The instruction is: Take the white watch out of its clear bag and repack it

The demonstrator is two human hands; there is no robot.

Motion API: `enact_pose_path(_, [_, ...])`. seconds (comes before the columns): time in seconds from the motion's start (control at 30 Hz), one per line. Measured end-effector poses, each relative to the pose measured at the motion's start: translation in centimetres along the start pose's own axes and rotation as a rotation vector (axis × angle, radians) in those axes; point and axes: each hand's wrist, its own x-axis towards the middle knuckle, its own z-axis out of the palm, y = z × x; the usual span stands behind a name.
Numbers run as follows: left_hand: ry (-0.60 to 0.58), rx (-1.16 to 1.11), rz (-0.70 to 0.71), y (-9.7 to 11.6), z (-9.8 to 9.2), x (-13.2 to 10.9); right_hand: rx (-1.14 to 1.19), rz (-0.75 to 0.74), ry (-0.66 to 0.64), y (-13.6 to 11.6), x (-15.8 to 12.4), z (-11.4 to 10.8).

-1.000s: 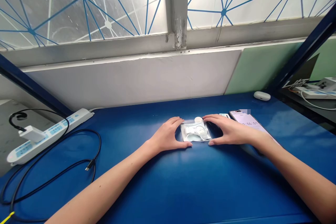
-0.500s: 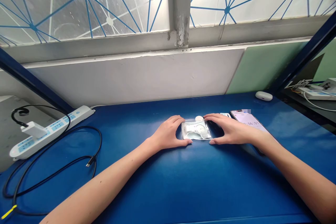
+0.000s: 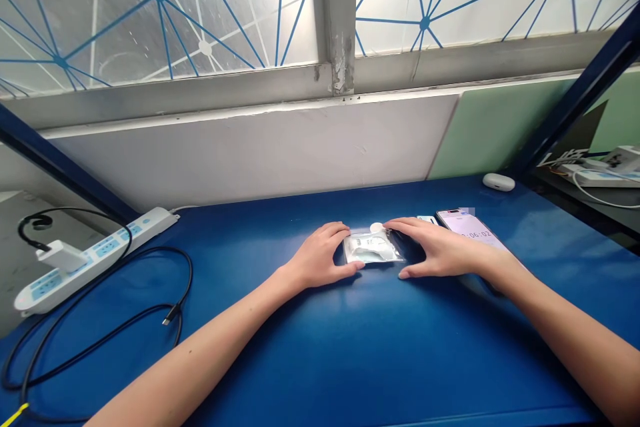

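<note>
A small clear plastic bag point(image 3: 374, 250) with white contents lies in front of me on the blue tabletop. My left hand point(image 3: 325, 255) curves around its left end, fingers at the back corner and thumb at the front edge. At the bag's back edge is a small white round piece point(image 3: 377, 227). The fingertips of my right hand point(image 3: 425, 247) are close to or touching that piece. My right thumb stays well apart from its fingers, near the bag's front right corner. The bag's fine contents are too small to make out.
Beside my right wrist lies a phone point(image 3: 473, 227) showing a timer. A white earbud case point(image 3: 499, 182) sits at the back right. On the left are a power strip point(image 3: 100, 253) with a white plug point(image 3: 61, 257) and a looped black cable point(image 3: 187, 280).
The looped white shape seen over the bag earlier no longer shows clearly, and the bag looks slightly tilted. Both hands keep nearly the same pose. The view has shifted a little.
</note>
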Motion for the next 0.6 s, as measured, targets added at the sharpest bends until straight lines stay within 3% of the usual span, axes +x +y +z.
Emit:
enact_pose_path(0.3, [0.031, -0.091, 0.104, -0.9, 0.0, -0.1, -0.059, -0.156, 0.191, -1.9, 0.7, 0.4])
enact_pose_path(0.47, [0.064, -0.164, 0.026, -0.8, 0.2, -0.3, 0.109, -0.04, 0.315, -2.0, 0.9, 0.8])
enact_pose_path(0.6, [0.098, -0.277, 0.006, -0.9, 0.3, -0.3, 0.317, 0.033, 0.309, -1.6, 1.3, 1.2])
